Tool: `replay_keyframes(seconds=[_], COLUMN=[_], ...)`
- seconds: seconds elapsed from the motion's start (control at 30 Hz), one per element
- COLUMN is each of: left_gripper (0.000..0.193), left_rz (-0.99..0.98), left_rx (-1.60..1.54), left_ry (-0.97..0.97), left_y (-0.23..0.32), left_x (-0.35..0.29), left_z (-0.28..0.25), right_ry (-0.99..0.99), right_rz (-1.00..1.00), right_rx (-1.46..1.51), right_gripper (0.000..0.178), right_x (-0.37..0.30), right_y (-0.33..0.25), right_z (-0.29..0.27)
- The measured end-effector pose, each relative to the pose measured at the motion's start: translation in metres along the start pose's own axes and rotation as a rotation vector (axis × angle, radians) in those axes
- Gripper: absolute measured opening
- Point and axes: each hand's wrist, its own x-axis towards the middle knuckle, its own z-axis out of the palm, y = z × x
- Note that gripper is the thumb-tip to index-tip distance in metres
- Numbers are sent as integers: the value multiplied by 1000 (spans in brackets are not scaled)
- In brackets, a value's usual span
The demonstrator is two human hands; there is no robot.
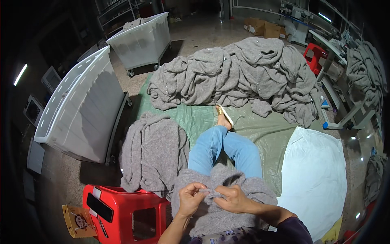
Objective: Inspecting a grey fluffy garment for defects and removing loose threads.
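Note:
A grey-brown knitted garment (227, 219) lies bunched across my lap, over the blue jeans. My left hand (191, 198) pinches a fold of its knit between thumb and fingers. Close beside it, my right hand (233, 199) grips the same fold, so a short stretch of fabric lies between the two hands. Whether a small tool is in the fingers cannot be made out. To the left, a stack of similar grey knitwear (154, 148) rests next to and partly over a red plastic stool (122, 203).
A long heap of grey knitwear (235, 73) lies ahead on a green tarp (195, 122). Two wheeled white bins (87, 110) stand at the left. A white sheet (313, 179) is spread at right. On the stool lie a black phone (100, 207) and a small tool (102, 227).

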Motion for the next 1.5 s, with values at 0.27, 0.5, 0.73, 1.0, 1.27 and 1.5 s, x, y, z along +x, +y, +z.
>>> replay_keyframes(seconds=[0.27,0.5,0.73,1.0,1.27,1.5], left_gripper=[14,10,23,20,34,21], left_rz=[150,396,396,152,173,216], left_rx=[234,495,297,491,292,269], left_ry=[-107,-8,194,-32,-134,-42], left_y=[12,15,-9,-44,-3,-3], left_x=[-5,-11,-13,-1,1,4], left_z=[5,18,30,8,23,25], right_ry=[-233,19,317,442,387,349], right_rz=[90,-61,-56,-78,18,-151], right_rx=[54,-105,-176,-143,-12,-111], right_gripper=[18,20,15,30,25,25], right_x=[13,4,-3,-2,-2,-7], right_y=[-6,-10,3,2,-19,-35], right_z=[-23,-2,21,-1,-35,-44])
